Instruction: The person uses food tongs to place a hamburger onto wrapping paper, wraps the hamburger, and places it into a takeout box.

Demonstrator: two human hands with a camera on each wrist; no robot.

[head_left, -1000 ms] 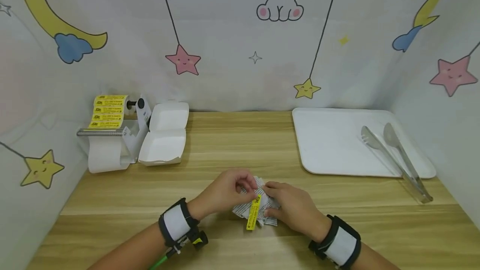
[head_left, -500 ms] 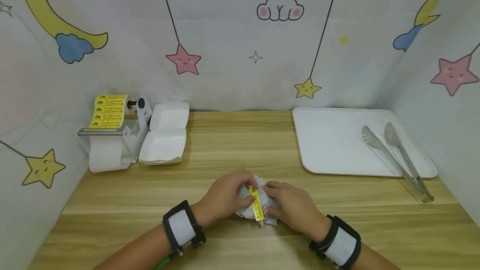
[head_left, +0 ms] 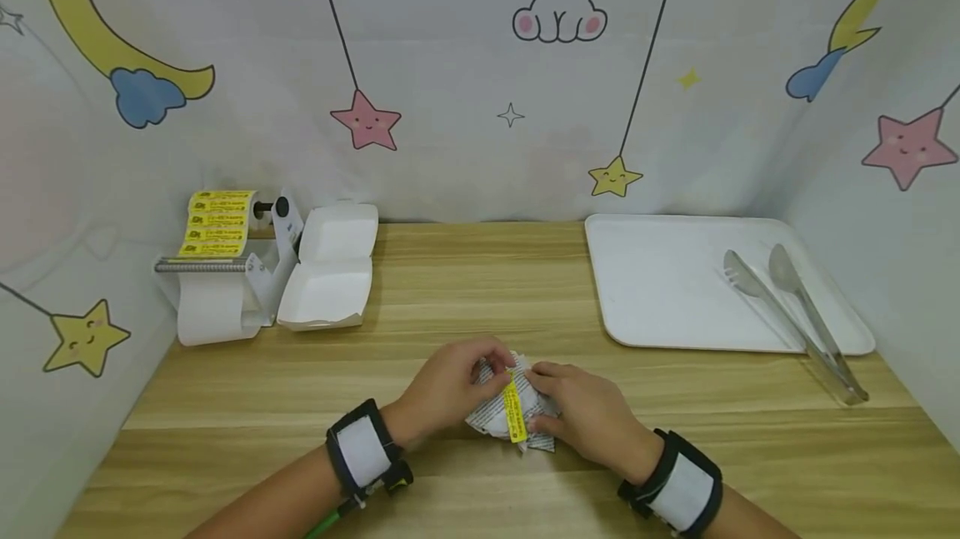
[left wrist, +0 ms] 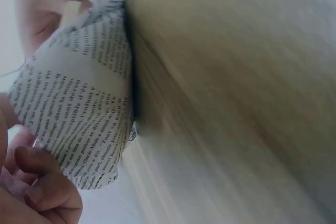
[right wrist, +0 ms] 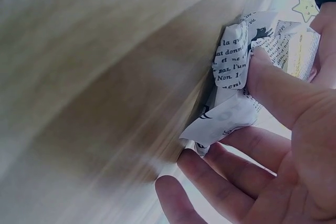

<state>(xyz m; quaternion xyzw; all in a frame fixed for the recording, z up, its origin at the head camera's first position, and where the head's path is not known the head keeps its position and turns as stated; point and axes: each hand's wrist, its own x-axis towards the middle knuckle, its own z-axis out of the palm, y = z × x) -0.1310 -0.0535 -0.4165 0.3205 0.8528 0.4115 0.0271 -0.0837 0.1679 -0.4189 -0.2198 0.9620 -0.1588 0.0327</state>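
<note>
A small bundle wrapped in newsprint-patterned paper (head_left: 486, 417) lies on the wooden table between both hands. Along its top runs a narrow yellow sticker label (head_left: 515, 414). My left hand (head_left: 452, 379) pinches the label's far end between thumb and fingertips, right over the paper. From the other side my right hand (head_left: 592, 416) grips the bundle, its thumb pressing on the paper in the right wrist view and its fingers curled along the lower edge. Folded paper flaps (right wrist: 231, 66) show there near the thumb. What the paper wraps is hidden.
A label dispenser (head_left: 277, 272) with a roll of yellow labels (head_left: 216, 224) stands at the back left. Beside it sits an open white takeaway box (head_left: 326, 293). A white tray (head_left: 660, 289) at the back right carries metal tongs (head_left: 795, 322), their handle end over the tray's front edge.
The label's near end has swung up and to the right, and the strip lies closer along the paper. My left hand has shifted slightly right; the right hand has held its place.
</note>
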